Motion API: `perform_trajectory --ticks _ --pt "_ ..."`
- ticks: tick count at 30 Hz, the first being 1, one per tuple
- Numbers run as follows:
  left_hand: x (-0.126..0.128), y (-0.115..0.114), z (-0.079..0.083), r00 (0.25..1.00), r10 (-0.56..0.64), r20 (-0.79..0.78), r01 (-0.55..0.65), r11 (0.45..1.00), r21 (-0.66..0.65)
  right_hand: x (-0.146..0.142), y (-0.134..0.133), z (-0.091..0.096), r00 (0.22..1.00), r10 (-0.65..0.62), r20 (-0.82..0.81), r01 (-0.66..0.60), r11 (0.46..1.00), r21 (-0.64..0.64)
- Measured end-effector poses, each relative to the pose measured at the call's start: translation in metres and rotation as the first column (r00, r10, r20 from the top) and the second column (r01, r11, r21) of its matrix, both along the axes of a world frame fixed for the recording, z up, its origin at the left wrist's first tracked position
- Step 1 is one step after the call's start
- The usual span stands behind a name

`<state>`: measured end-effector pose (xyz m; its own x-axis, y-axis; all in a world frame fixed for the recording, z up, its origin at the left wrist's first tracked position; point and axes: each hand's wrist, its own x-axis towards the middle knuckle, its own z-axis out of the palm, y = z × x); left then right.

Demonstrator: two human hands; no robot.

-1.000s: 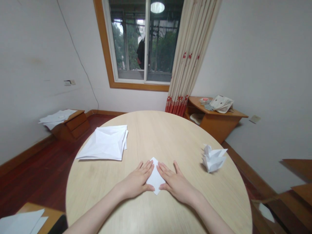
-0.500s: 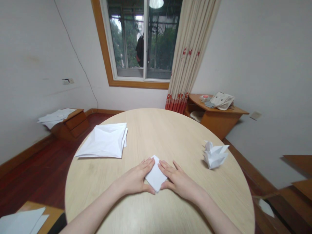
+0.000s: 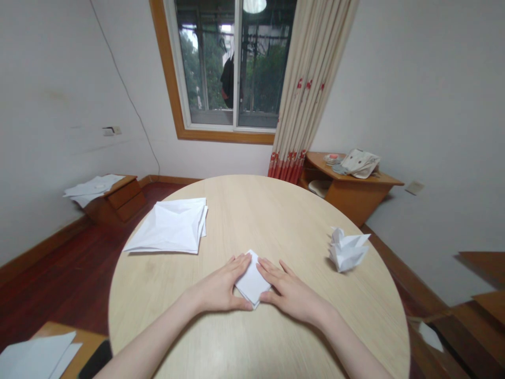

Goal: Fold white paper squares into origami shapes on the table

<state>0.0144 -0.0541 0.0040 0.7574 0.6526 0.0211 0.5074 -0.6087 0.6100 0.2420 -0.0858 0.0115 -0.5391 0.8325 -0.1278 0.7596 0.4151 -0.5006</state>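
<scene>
A small diamond of folded white paper [image 3: 252, 281] lies at the near middle of the round table, one corner pointing away from me. My left hand [image 3: 223, 284] holds it along the left side, fingertips on the upper left edge and thumb at the near corner. From the other side my right hand [image 3: 290, 287] grips it, fingers stretched over the upper right edge and thumb by the lower right edge. Near the closest corner the paper's layers stand slightly apart. What is under my fingers is hidden.
On the pale round table [image 3: 252, 210], a stack of white paper sheets [image 3: 169, 226] lies at the left and a folded paper figure [image 3: 347, 249] stands at the right. More white sheets [image 3: 35, 355] lie lower left. Beyond are a wooden cabinet [image 3: 355, 197] and a curtain [image 3: 307, 95].
The top layer's near corner has shifted slightly away from me, showing a layer beneath. My left thumb has moved a little toward that corner. The view has shifted slightly.
</scene>
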Motion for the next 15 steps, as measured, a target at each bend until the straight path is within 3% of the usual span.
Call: perform_trajectory --ticks 7,15 --pt "0.003 -0.003 0.001 0.999 0.029 -0.014 -0.028 0.997 0.073 -0.001 0.002 0.002 1.000 -0.020 -0.001 0.020 0.999 0.043" --pt "0.012 -0.004 -0.010 0.992 0.121 -0.032 -0.114 0.978 0.175 0.000 0.004 0.002 1.000 -0.026 -0.011 0.028 0.986 0.164"
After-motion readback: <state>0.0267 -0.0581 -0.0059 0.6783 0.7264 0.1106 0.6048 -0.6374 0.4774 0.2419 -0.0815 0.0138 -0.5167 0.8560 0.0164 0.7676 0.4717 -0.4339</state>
